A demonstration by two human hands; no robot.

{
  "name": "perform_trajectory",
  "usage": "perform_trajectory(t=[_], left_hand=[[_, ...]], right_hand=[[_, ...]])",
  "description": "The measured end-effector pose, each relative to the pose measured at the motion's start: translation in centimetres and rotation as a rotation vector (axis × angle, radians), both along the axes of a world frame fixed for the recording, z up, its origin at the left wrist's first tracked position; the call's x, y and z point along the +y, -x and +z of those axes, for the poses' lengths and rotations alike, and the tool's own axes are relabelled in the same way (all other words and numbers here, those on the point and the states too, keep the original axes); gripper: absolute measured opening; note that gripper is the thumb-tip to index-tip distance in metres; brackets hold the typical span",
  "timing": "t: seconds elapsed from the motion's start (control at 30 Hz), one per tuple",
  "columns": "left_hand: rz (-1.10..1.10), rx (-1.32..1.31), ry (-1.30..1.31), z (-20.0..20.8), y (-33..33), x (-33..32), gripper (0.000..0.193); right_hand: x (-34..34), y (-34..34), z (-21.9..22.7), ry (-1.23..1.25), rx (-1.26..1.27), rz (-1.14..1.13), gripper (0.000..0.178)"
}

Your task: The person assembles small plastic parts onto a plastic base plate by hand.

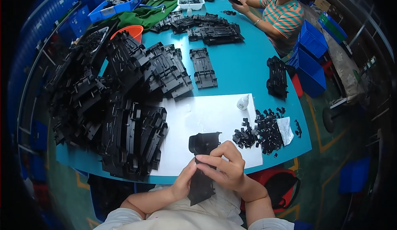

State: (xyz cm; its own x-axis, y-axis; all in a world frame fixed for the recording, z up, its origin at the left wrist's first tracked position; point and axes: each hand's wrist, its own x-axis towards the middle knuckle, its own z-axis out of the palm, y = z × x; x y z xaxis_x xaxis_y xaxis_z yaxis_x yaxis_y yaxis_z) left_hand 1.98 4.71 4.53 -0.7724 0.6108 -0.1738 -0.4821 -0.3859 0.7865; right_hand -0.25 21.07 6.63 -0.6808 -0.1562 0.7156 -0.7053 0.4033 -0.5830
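Observation:
Close in front of my body I hold a long black plastic chassis part (205,143), tilted over the front edge of the table. My left hand (184,183) is closed on its left side, thumb near the middle. From the right, my right hand (228,166) reaches over the part with thumb and forefinger pinched near its middle. Whether a small piece sits between those fingertips is hidden. Beneath lies a white sheet (182,124). To the right is a heap of small black plastic pieces (268,130), and a small white dropper bottle (243,102) stands near the sheet's far right corner.
Tall stacks of black chassis parts (134,135) crowd the left. Single ones lie ahead (203,68) and at right (277,77). A crumpled white packet (285,131) lies by the heap. Farther off are an orange bowl (134,32), a white tray (191,1) and a co-worker (281,17).

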Motion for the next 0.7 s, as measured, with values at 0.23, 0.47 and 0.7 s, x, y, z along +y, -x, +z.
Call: perform_trajectory(t=[0.23,0.47,0.7], left_hand=[[-0.029,0.063,0.049,0.4,-1.2,1.4,0.053],[-0.082,0.103,0.104,0.1,-1.8,1.9,0.056],[-0.073,-0.174,-0.100,1.5,-1.1,2.0,0.063]], right_hand=[[1.3,-1.3,0.0,0.004,0.021,-0.063,0.038],[2.2,-3.6,0.3,-0.070,0.054,-0.151,0.038],[4.0,-6.0,-1.0,0.035,-0.062,-0.287,0.055]])
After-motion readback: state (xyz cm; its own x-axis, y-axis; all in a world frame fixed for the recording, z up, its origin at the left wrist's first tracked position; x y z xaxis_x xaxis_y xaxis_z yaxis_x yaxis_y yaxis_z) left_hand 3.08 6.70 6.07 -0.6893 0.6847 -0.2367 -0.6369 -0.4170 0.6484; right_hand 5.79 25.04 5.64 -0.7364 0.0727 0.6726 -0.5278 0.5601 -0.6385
